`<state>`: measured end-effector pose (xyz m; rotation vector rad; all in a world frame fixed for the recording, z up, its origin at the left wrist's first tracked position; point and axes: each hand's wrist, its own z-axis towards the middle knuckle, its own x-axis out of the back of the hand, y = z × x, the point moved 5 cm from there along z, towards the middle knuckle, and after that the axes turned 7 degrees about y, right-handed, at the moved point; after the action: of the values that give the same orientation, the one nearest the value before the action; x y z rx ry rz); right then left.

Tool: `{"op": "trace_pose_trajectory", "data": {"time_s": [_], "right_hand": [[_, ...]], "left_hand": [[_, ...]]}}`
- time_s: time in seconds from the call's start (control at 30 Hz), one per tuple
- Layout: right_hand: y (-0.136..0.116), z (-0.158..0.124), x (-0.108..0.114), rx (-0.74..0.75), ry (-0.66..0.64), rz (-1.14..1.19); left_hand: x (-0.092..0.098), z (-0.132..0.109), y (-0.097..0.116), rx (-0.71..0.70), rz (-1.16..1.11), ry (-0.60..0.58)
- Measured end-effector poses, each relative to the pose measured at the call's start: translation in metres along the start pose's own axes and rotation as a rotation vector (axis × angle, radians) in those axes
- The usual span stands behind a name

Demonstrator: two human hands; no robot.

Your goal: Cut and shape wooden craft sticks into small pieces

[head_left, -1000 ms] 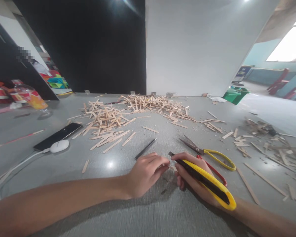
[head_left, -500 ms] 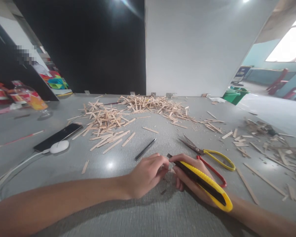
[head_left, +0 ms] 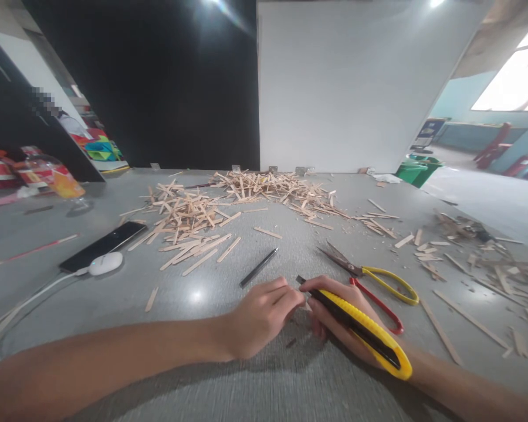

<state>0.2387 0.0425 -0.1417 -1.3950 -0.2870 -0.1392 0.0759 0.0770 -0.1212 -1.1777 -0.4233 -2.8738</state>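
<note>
My right hand (head_left: 334,302) is closed around a yellow and black utility knife (head_left: 365,328), its handle slanting back over the wrist and its short blade end pointing up and left. Close beside it, my left hand (head_left: 266,316) has its fingers curled and pinched together; what they hold, if anything, is hidden. The fingertips of both hands almost meet just above the grey table (head_left: 193,387). A dark pen (head_left: 259,266) lies beyond the left hand. To the right of my right hand rest scissors (head_left: 356,271) with one yellow and one red handle.
A large heap of flat wooden sticks (head_left: 189,211) spreads across the back. Cut sticks and scraps (head_left: 506,275) litter the right side. A phone (head_left: 103,246), a white earbud case (head_left: 106,264) on a cable and a tipped bottle (head_left: 61,181) lie left. Black and white panels (head_left: 334,88) stand behind.
My left hand has turned slightly, its fingers curling over toward the right hand and hiding the fingertips. My right hand and the knife have hardly moved.
</note>
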Motion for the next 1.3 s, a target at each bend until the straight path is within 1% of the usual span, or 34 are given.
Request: {"op": "trace_pose_trajectory", "data": {"time_s": [0.17,0.33,0.47,0.73,0.9,1.07,1.3], "right_hand": [[0.003,-0.001,-0.001,-0.004,-0.020,0.053],[0.000,0.000,-0.001,0.004,-0.027,0.050],[0.000,0.001,-0.001,-0.014,0.008,0.060],[0.001,0.002,-0.001,-0.024,0.011,0.053],[-0.001,0.001,-0.001,-0.046,-0.009,0.086],[-0.001,0.002,-0.001,-0.122,0.023,0.157],[0.014,0.007,0.003,-0.169,0.071,0.256]], "left_hand": [[-0.007,-0.005,-0.005,-0.014,-0.014,-0.061],[-0.007,-0.005,-0.008,0.034,-0.063,-0.099],[-0.007,-0.005,-0.009,0.080,-0.099,-0.118],[-0.006,-0.003,-0.011,0.168,-0.143,-0.130],[-0.009,-0.005,-0.012,0.156,-0.146,-0.144],[-0.012,-0.006,-0.013,0.126,-0.132,-0.139],[-0.011,-0.008,-0.010,0.045,-0.118,-0.101]]}}
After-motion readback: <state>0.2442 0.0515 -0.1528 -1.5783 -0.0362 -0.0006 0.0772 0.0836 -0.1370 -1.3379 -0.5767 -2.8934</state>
